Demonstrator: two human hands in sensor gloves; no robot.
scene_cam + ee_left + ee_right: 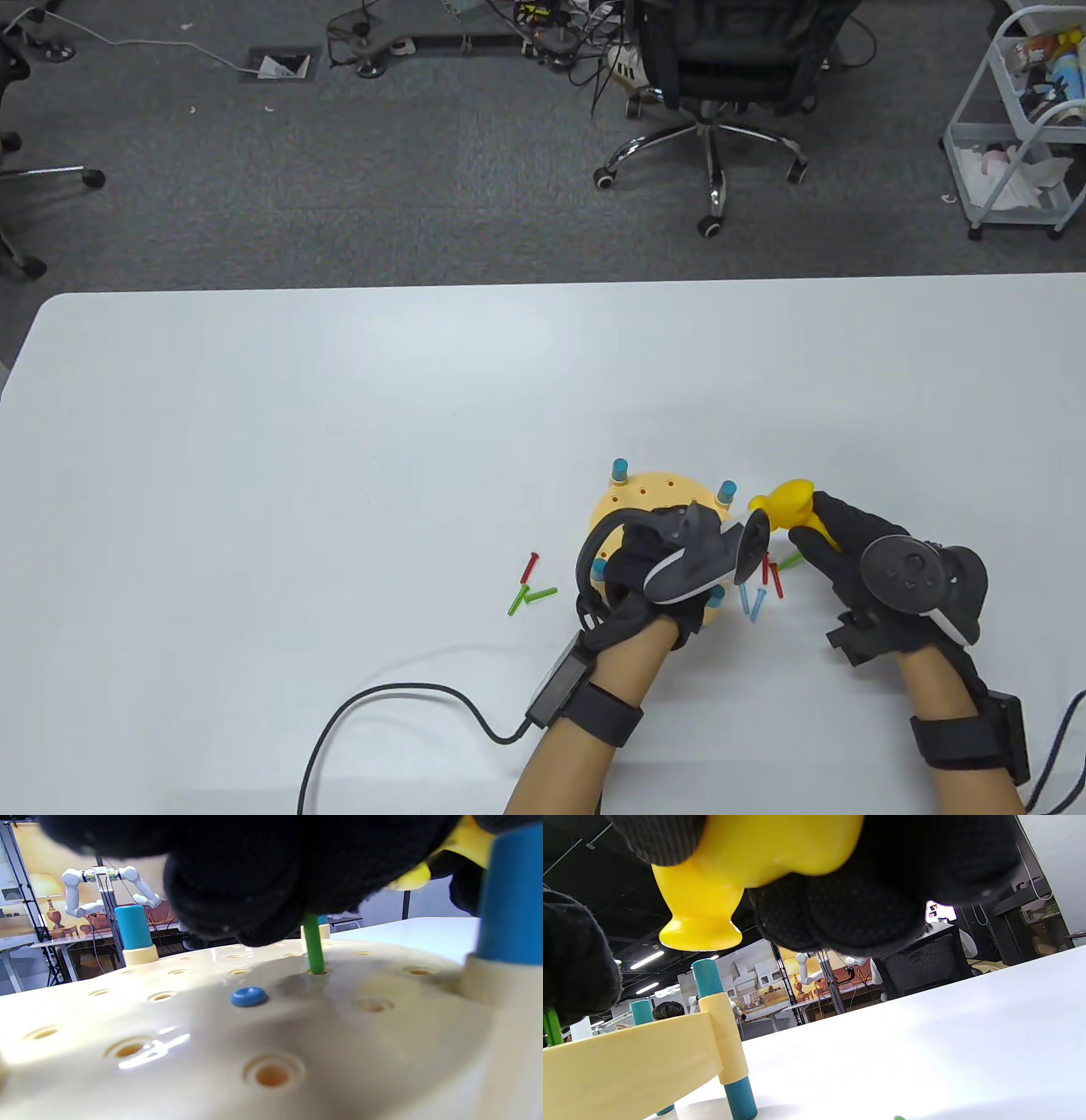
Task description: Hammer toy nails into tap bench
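A round cream tap bench (pixel 657 497) with blue legs stands near the table's front. My left hand (pixel 653 552) rests over it. In the left wrist view its fingers (pixel 237 899) pinch a green toy nail (pixel 314 946) that stands upright in a hole of the bench (pixel 382 1052). A blue nail head (pixel 249 996) sits flush in the bench beside it. My right hand (pixel 840 552) grips a yellow toy hammer (pixel 793 505) to the right of the bench; its head (pixel 712 899) hangs above the bench's edge (pixel 628 1065).
Loose red, green and blue nails lie on the table left (pixel 530 586) and right (pixel 759 590) of the bench. A black cable (pixel 382 705) runs from my left wrist. An office chair (pixel 721 93) and a cart (pixel 1018 127) stand beyond the table.
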